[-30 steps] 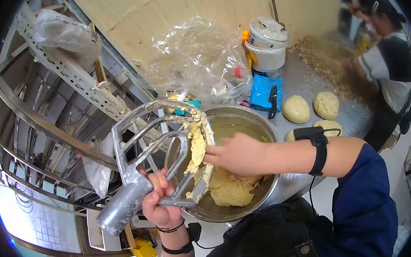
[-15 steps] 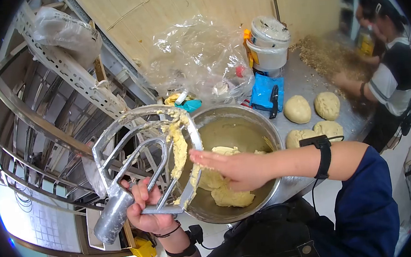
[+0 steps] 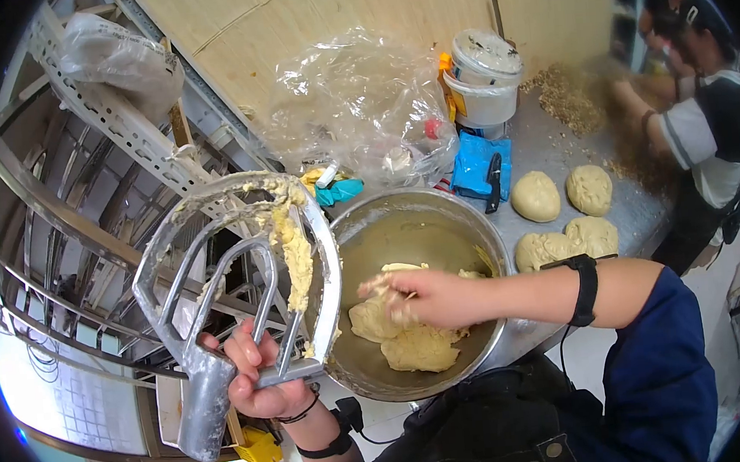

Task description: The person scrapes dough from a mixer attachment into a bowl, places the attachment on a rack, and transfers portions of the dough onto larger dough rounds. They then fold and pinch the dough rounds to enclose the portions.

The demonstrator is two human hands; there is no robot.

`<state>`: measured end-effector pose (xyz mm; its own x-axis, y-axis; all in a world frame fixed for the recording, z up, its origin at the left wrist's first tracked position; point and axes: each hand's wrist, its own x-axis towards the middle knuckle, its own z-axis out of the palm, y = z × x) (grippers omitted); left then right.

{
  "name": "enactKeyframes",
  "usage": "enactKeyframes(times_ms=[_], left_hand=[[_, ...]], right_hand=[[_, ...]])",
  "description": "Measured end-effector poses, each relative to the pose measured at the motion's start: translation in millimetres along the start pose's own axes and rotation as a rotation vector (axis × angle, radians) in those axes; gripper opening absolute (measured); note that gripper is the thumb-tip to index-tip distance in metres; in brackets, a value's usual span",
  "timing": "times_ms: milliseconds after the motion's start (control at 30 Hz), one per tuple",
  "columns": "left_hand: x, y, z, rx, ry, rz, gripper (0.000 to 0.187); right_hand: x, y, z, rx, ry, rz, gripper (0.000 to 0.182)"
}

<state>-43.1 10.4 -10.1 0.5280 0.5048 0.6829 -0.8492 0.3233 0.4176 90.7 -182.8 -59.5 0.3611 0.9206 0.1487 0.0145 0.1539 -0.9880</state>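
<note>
My left hand (image 3: pixel 264 374) is closed around the lower bars of a metal mixer paddle (image 3: pixel 329 260), near its shaft. Yellowish dough clings to the paddle's frame, with a thick strip on its inner right side. The paddle is held up at the left rim of a large steel bowl (image 3: pixel 413 228). Over the bowl, my right hand (image 3: pixel 436 298) has bent fingers, slightly blurred, with bits of dough (image 3: pixel 381 286) on and between them. Directly beneath lie soft lumps of dough (image 3: pixel 418 350) at the bowl's bottom.
Several dough balls (image 3: pixel 536 197) sit on the metal table right of the bowl. Behind it are a blue packet (image 3: pixel 472 164), a black-handled tool (image 3: pixel 494 182), clear plastic bags (image 3: pixel 351 102) and white tubs (image 3: pixel 483 100). A rack (image 3: pixel 109 121) stands left. People (image 3: pixel 709 117) work at right beside a crumbly heap (image 3: pixel 571 107).
My right hand has come off the paddle's edge and moved right, over the bowl, its fingers now curled with dough. The paddle has shifted left and tilted more upright in my left hand.
</note>
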Motion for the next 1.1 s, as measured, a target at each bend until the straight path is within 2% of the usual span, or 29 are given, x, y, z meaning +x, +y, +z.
enactKeyframes(times_ms=[33, 67, 133, 200, 267, 300, 367, 400, 467, 500, 533, 600, 633, 667, 700, 733, 800, 833, 900, 933, 1000, 1033, 1100], left_hand=[[0, 2, 0, -0.034, 0.006, 0.01, 0.049], [0, 4, 1, -0.07, 0.011, 0.021, 0.05], [2, 6, 5, -0.092, -0.013, 0.009, 0.049], [5, 10, 6, -0.197, -0.004, 0.024, 0.049], [9, 12, 9, -0.231, -0.02, 0.015, 0.047], [13, 15, 9, -0.274, 0.001, -0.015, 0.047], [15, 16, 14, -0.367, 0.052, -0.048, 0.046], [17, 16, 13, -0.366, 0.046, -0.057, 0.046], [21, 17, 8, -0.483, 0.108, -0.08, 0.046], [23, 17, 8, -0.475, 0.102, -0.11, 0.045], [23, 17, 7, -0.474, 0.1, -0.113, 0.045], [24, 17, 4, -0.472, 0.129, -0.163, 0.043], [23, 15, 8, -0.429, 0.146, -0.14, 0.043], [24, 12, 7, -0.429, 0.143, -0.137, 0.043], [24, 8, 4, -0.378, 0.018, -0.122, 0.042], [24, 5, 3, -0.326, -0.108, -0.104, 0.041], [20, -5, 12, -0.23, -0.141, -0.071, 0.042], [18, -11, 18, -0.034, -0.12, -0.014, 0.035], [11, -23, 23, 0.359, -0.083, 0.11, 0.018], [6, -30, 39, 0.493, -0.041, 0.153, 0.022], [-1, -30, 32, 0.657, -0.176, 0.171, 0.025], [-5, -29, 35, 0.671, -0.218, 0.167, 0.03], [-13, -26, 36, 0.684, -0.255, 0.21, 0.026]], right_hand=[[4, 3, -6, -0.025, 0.084, 0.005, 0.029], [5, 3, -14, -0.025, 0.09, 0.003, 0.029], [9, -10, -27, -0.095, 0.052, 0.479, 0.019], [10, -8, -31, -0.208, 0.109, 0.457, 0.018], [13, 13, -39, -0.497, 0.119, -0.027, 0.017], [15, 15, -42, -0.492, 0.125, -0.029, 0.017], [17, 19, -48, -0.705, 0.141, -0.265, 0.019], [19, 19, -50, -0.7, 0.151, -0.267, 0.019], [24, 18, -53, -0.495, 0.241, -0.122, 0.019], [24, 9, -51, -0.357, 0.27, 0.018, 0.016], [24, 8, -50, -0.354, 0.273, 0.016, 0.016], [24, 3, -48, -0.033, 0.282, 0.178, 0.022], [23, -2, -46, -0.034, 0.282, 0.176, 0.022], [21, -9, -42, -0.056, 0.194, 0.268, 0.028], [20, -14, -39, -0.08, 0.105, 0.358, 0.034], [21, -8, -35, -0.083, 0.104, 0.355, 0.034], [21, 14, -20, -0.102, -0.079, 0.071, 0.037], [16, 1, -9, -0.103, -0.079, 0.069, 0.037], [7, -24, 12, 0.275, -0.154, 0.367, 0.036], [6, -28, 20, 0.272, -0.152, 0.365, 0.036], [5, -30, 34, 0.652, -0.17, 0.418, 0.04], [5, -28, 42, 0.646, -0.169, 0.414, 0.04], [6, -26, 52, 0.937, -0.032, 0.369, 0.039]])
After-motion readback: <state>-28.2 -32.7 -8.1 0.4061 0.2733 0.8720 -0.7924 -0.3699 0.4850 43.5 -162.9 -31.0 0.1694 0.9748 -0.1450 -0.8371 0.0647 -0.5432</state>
